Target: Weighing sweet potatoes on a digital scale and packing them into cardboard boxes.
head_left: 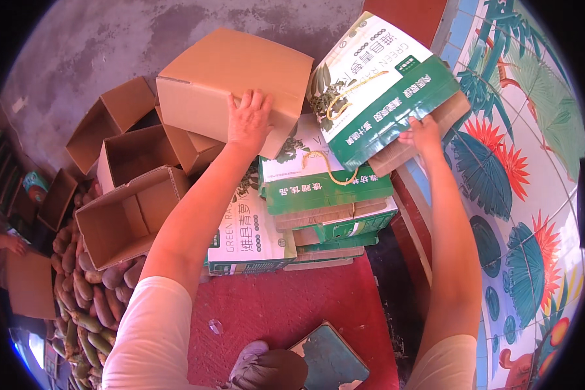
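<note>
A plain brown cardboard box (201,71) sits up at the centre, on top of other cartons. Against its near side lies my left hand (250,120), fingers stretched over the cardboard. To the right, a green-and-white printed carton (387,97) with a yellow cord handle is tilted, its brown flap hanging out. My right hand (424,135) grips this carton at its near green edge, with the fingers curled. Beneath it, more green-and-white cartons (328,192) are stacked.
Several open brown boxes (133,218) stand left of my left arm, beside a heap of long root vegetables (88,292). A person's hand (14,245) shows at the far left. Below are a red mat (240,312) and a worn blue stool (335,361); a painted tile wall (520,195) bounds the right.
</note>
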Demonstrator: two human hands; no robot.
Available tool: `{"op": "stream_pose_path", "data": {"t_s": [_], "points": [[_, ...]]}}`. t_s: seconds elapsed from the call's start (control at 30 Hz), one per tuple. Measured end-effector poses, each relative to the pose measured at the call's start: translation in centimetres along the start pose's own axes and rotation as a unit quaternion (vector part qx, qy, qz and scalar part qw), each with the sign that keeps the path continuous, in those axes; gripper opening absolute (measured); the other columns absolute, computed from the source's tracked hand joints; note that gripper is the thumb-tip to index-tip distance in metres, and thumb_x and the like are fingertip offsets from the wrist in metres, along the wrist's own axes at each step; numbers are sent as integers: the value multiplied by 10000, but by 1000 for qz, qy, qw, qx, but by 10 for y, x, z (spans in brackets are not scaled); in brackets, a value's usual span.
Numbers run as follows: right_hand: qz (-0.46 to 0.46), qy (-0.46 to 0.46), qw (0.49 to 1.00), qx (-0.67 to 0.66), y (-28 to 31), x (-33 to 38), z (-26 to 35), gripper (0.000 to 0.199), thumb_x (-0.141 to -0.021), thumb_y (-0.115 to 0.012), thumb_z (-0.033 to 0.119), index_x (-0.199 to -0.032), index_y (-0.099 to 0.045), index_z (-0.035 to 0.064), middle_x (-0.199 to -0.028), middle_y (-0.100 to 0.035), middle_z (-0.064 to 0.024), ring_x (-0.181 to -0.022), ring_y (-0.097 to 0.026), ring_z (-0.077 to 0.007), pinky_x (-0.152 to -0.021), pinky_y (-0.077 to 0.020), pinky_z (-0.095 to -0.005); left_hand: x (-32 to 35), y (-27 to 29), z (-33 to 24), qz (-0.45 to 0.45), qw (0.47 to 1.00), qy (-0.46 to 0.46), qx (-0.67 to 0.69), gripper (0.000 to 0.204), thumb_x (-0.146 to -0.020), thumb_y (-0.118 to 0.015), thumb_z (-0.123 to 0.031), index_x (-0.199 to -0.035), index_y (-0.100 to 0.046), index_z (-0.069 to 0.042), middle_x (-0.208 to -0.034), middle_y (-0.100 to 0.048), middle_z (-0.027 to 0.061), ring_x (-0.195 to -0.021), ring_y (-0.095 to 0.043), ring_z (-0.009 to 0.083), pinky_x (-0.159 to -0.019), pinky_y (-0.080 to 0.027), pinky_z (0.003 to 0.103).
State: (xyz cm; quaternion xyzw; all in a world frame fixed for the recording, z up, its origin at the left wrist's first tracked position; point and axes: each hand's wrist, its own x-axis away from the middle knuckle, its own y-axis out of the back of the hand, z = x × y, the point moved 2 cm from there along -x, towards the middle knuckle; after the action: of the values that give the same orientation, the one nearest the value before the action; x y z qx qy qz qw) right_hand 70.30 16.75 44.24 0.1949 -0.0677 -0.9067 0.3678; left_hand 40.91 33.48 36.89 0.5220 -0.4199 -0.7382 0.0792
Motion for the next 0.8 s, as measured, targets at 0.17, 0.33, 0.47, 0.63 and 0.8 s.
{"op": "stream_pose_path", "data": {"t_s": [0.17,0.33,0.47,0.63,0.8], "points": [[24,-25,975,-219,-27,1,-20,672,-889,-500,64,-1393,-69,-42,-1192,-450,-250,-1044,-551,-332,-921,-471,-372,6,-11,-4,3,999,-14,35,784,-676,-732,-244,-1345,-325,-240,-1388,-287,94,-1322,-231,278,-1053,-206,540],[-27,143,989,22,-39,11,-12,624,-859,-549,105,-1382,-219,21,-1158,-538,-220,-987,-579,-260,-836,-471,-353,10,-4,-13,-61,992,2,111,818,-685,-718,-215,-1378,-285,-249,-1445,-200,121,-1341,-181,339,-1062,-176,550],[-66,189,960,196,-33,37,-15,375,-875,-525,165,-1191,-452,-24,-1009,-620,-197,-961,-601,-270,-798,-455,-338,25,7,-26,-71,983,-23,168,817,-694,-722,-243,-1382,-280,-233,-1449,-186,134,-1331,-193,365,-1061,-187,542],[-65,79,990,-94,-16,81,-27,383,-851,-524,154,-1179,-453,-31,-1045,-584,-191,-953,-594,-341,-762,-455,-391,46,26,-76,-58,952,-113,277,815,-694,-732,-276,-1376,-290,-214,-1434,-205,164,-1315,-222,379,-1036,-249,519],[-121,239,948,175,22,105,-66,469,-837,-558,155,-1235,-394,-31,-1130,-540,-182,-1014,-543,-327,-829,-436,-418,34,23,-141,3,964,-117,237,804,-692,-724,-230,-1373,-296,-214,-1386,-295,174,-1227,-355,392,-983,-336,485]]}}
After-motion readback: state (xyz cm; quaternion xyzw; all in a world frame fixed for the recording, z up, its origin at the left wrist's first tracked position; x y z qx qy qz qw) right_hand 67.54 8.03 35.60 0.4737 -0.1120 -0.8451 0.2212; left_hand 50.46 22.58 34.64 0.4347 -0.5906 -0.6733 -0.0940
